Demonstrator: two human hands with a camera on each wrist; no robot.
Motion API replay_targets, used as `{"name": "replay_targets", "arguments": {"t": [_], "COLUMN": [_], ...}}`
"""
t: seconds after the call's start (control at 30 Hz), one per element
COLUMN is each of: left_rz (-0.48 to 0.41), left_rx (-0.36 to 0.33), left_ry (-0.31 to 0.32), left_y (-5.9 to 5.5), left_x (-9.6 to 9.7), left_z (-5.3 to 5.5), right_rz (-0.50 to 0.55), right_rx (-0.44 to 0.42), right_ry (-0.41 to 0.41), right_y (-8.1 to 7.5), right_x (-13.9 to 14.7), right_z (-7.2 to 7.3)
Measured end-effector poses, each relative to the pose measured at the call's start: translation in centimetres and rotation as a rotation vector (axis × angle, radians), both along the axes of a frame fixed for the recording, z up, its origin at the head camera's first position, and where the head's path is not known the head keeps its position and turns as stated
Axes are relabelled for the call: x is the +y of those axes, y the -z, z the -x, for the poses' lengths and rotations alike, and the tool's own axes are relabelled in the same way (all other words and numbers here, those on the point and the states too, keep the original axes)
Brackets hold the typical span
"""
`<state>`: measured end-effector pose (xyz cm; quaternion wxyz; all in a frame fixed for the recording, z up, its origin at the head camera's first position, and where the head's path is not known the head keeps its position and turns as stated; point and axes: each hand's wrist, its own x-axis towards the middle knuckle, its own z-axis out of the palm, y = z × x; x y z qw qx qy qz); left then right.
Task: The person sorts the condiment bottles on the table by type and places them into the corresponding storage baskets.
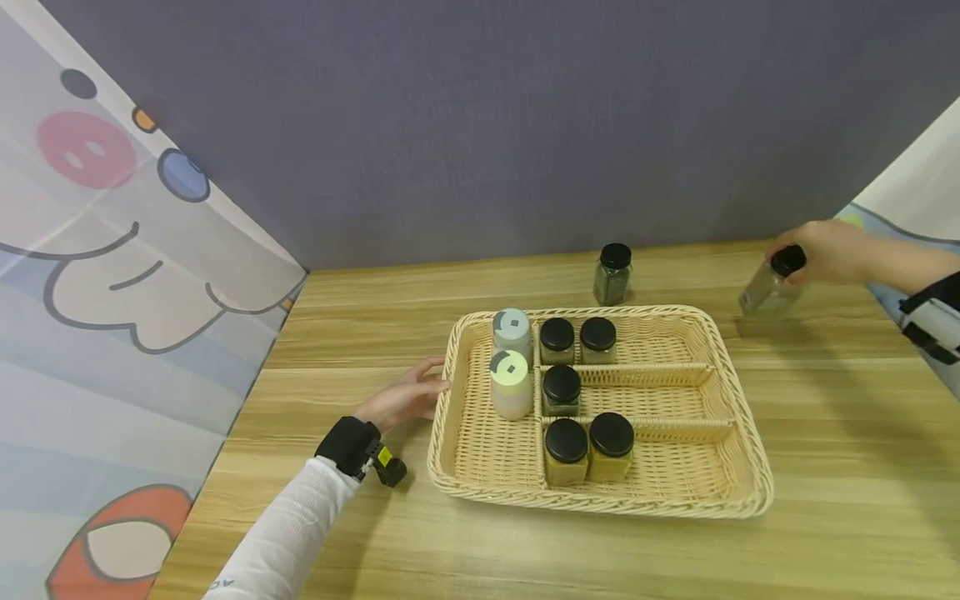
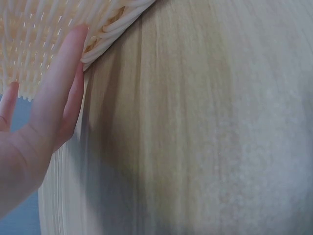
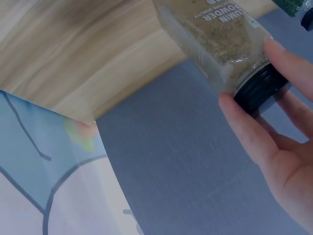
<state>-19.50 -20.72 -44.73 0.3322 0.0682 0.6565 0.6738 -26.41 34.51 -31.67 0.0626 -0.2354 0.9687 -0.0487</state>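
My right hand (image 1: 831,250) pinches the black lid of a clear spice jar (image 1: 767,287), which leans over the right end of the table. In the right wrist view, brown powder fills this jar (image 3: 220,34) and its label reads cumin powder. With fairly straight fingers, my left hand (image 1: 405,396) touches the left side of a cream wicker basket (image 1: 600,506). Two pale-topped containers, one greenish white (image 1: 512,329) and one yellow-topped (image 1: 512,387), stand in the basket's left compartment. Behind the basket, a jar of green flakes (image 1: 612,277) stands upright on the table.
Black-lidded jars occupy the basket's three right compartments: two at the back (image 1: 577,340), one in the middle (image 1: 562,390), two yellowish ones in front (image 1: 588,450). A grey panel (image 1: 525,133) rises behind the wooden table (image 1: 360,308). Cartoon-print cloth (image 1: 150,250) hangs at both sides.
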Motion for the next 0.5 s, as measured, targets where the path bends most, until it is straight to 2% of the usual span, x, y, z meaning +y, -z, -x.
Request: {"name": "replay_targets", "arguments": {"t": [0.5], "left_rz": [0.003], "left_rx": [0.005], "left_ry": [-0.011], "left_y": [-0.2], "left_x": [0.1], "left_z": [-0.1], "right_rz": [-0.036], "right_rx": [-0.026], "right_ry": [0.003], "right_y": [-2.2], "right_x": [-0.7], "right_z": [0.5]}}
